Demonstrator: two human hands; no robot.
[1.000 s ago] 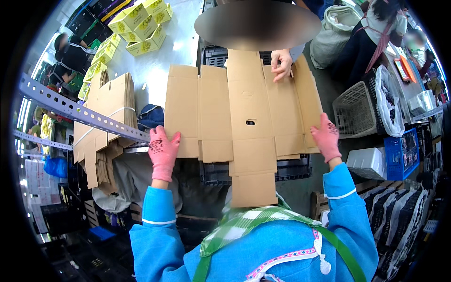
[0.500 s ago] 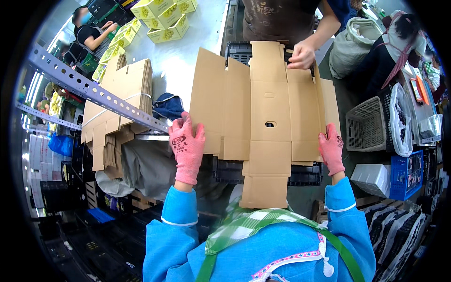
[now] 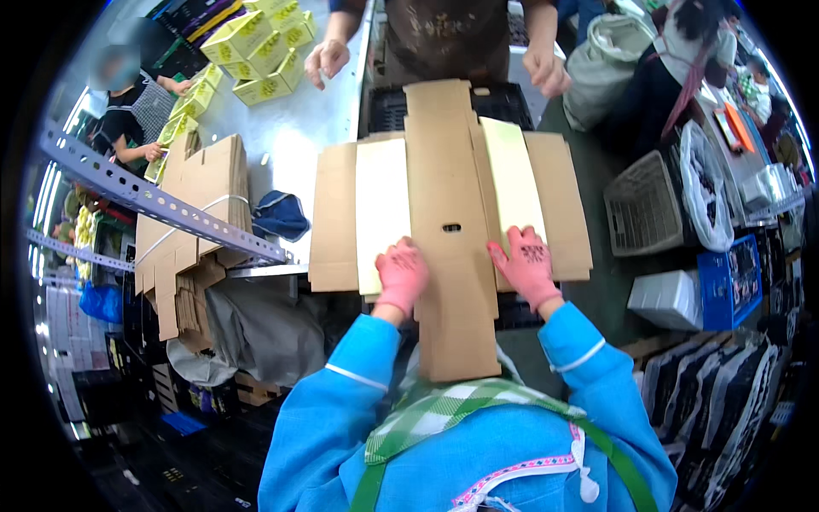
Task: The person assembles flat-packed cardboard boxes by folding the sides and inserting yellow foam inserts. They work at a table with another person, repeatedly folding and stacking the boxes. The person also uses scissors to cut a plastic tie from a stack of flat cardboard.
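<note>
Straddling the long axis of the cardboard blank (image 3: 452,277), which overhangs the black crate (image 3: 515,317) at its near edge, left hand (image 3: 401,275) and right hand (image 3: 527,269) touch pale flaps (image 3: 382,188); fingers (image 3: 526,236) bent, grip unclear.

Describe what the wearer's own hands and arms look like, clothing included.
The left hand and right hand wear matching pink gloves with dark printed markings on the back. The gloves stop short of the sleeves, leaving a little of the wrists bare. Both arms are in bright blue sleeves, each ringed by a thin white band.
</note>
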